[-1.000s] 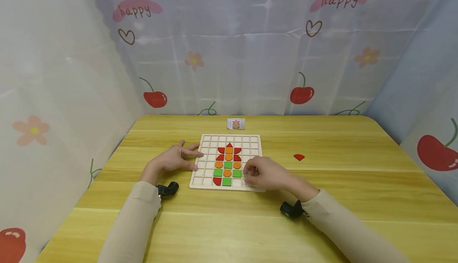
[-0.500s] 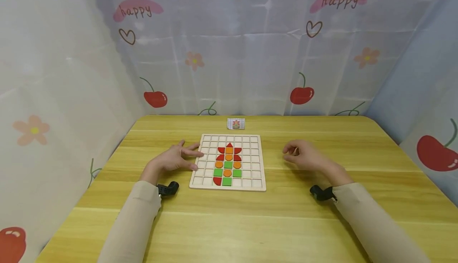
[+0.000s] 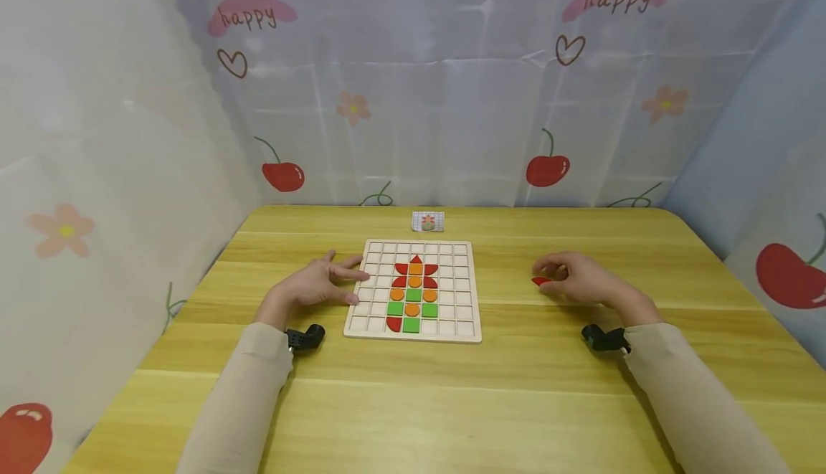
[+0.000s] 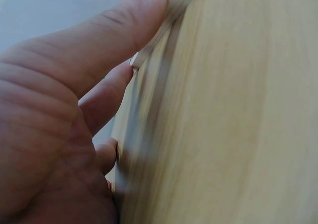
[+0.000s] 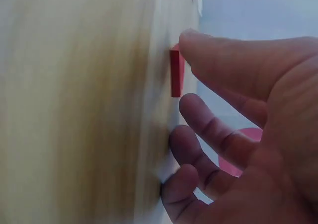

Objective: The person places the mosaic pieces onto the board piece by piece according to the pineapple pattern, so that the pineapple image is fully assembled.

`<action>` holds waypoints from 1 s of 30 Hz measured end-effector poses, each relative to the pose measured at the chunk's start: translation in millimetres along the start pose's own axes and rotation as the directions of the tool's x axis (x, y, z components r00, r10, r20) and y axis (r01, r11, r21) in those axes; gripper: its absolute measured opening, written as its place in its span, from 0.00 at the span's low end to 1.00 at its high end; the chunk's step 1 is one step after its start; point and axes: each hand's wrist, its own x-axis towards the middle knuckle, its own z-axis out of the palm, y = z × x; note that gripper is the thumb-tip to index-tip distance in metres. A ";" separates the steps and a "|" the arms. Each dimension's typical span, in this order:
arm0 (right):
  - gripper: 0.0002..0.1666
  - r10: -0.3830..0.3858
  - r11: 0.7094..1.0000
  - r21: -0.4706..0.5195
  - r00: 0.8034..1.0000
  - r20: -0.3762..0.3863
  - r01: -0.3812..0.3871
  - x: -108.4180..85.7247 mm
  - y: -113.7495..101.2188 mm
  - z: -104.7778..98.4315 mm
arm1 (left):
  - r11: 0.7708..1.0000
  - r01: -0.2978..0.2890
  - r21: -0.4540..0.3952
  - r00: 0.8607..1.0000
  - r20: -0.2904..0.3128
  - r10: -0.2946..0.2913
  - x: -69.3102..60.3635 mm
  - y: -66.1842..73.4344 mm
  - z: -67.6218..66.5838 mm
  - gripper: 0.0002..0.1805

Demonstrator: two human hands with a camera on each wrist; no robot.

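A pale wooden grid board (image 3: 461, 291) lies on the table with red, orange and green flat pieces set in its squares. My left hand (image 3: 316, 282) rests at the board's left edge, fingers spread; thumb and fingertips touch the rim, as the left wrist view also shows. To the right of the board, my right hand (image 3: 577, 278) is at a loose red quarter-circle piece (image 3: 539, 282) on the table. Thumb and curled fingers close about this piece (image 5: 176, 72), the thumb tip against its edge. The index fingertip is hidden behind the thumb.
A small printed card (image 3: 428, 221) with a coloured pattern lies behind the board, near the table's far edge. Patterned curtains (image 3: 413, 101) hang around the wooden table (image 3: 413, 402). Each wrist wears a black camera.
My right hand has left the board's right side and moved right to the loose red piece, its thumb and fingers closing about it. The left hand has stayed at the board's edge.
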 end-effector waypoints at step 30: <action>0.19 0.050 0.999 0.017 0.996 0.068 -0.051 2.1 -3.2 1.2 | 0.999 0.009 -0.048 1.000 0.010 -0.008 1.4 -1.3 0.5 0.29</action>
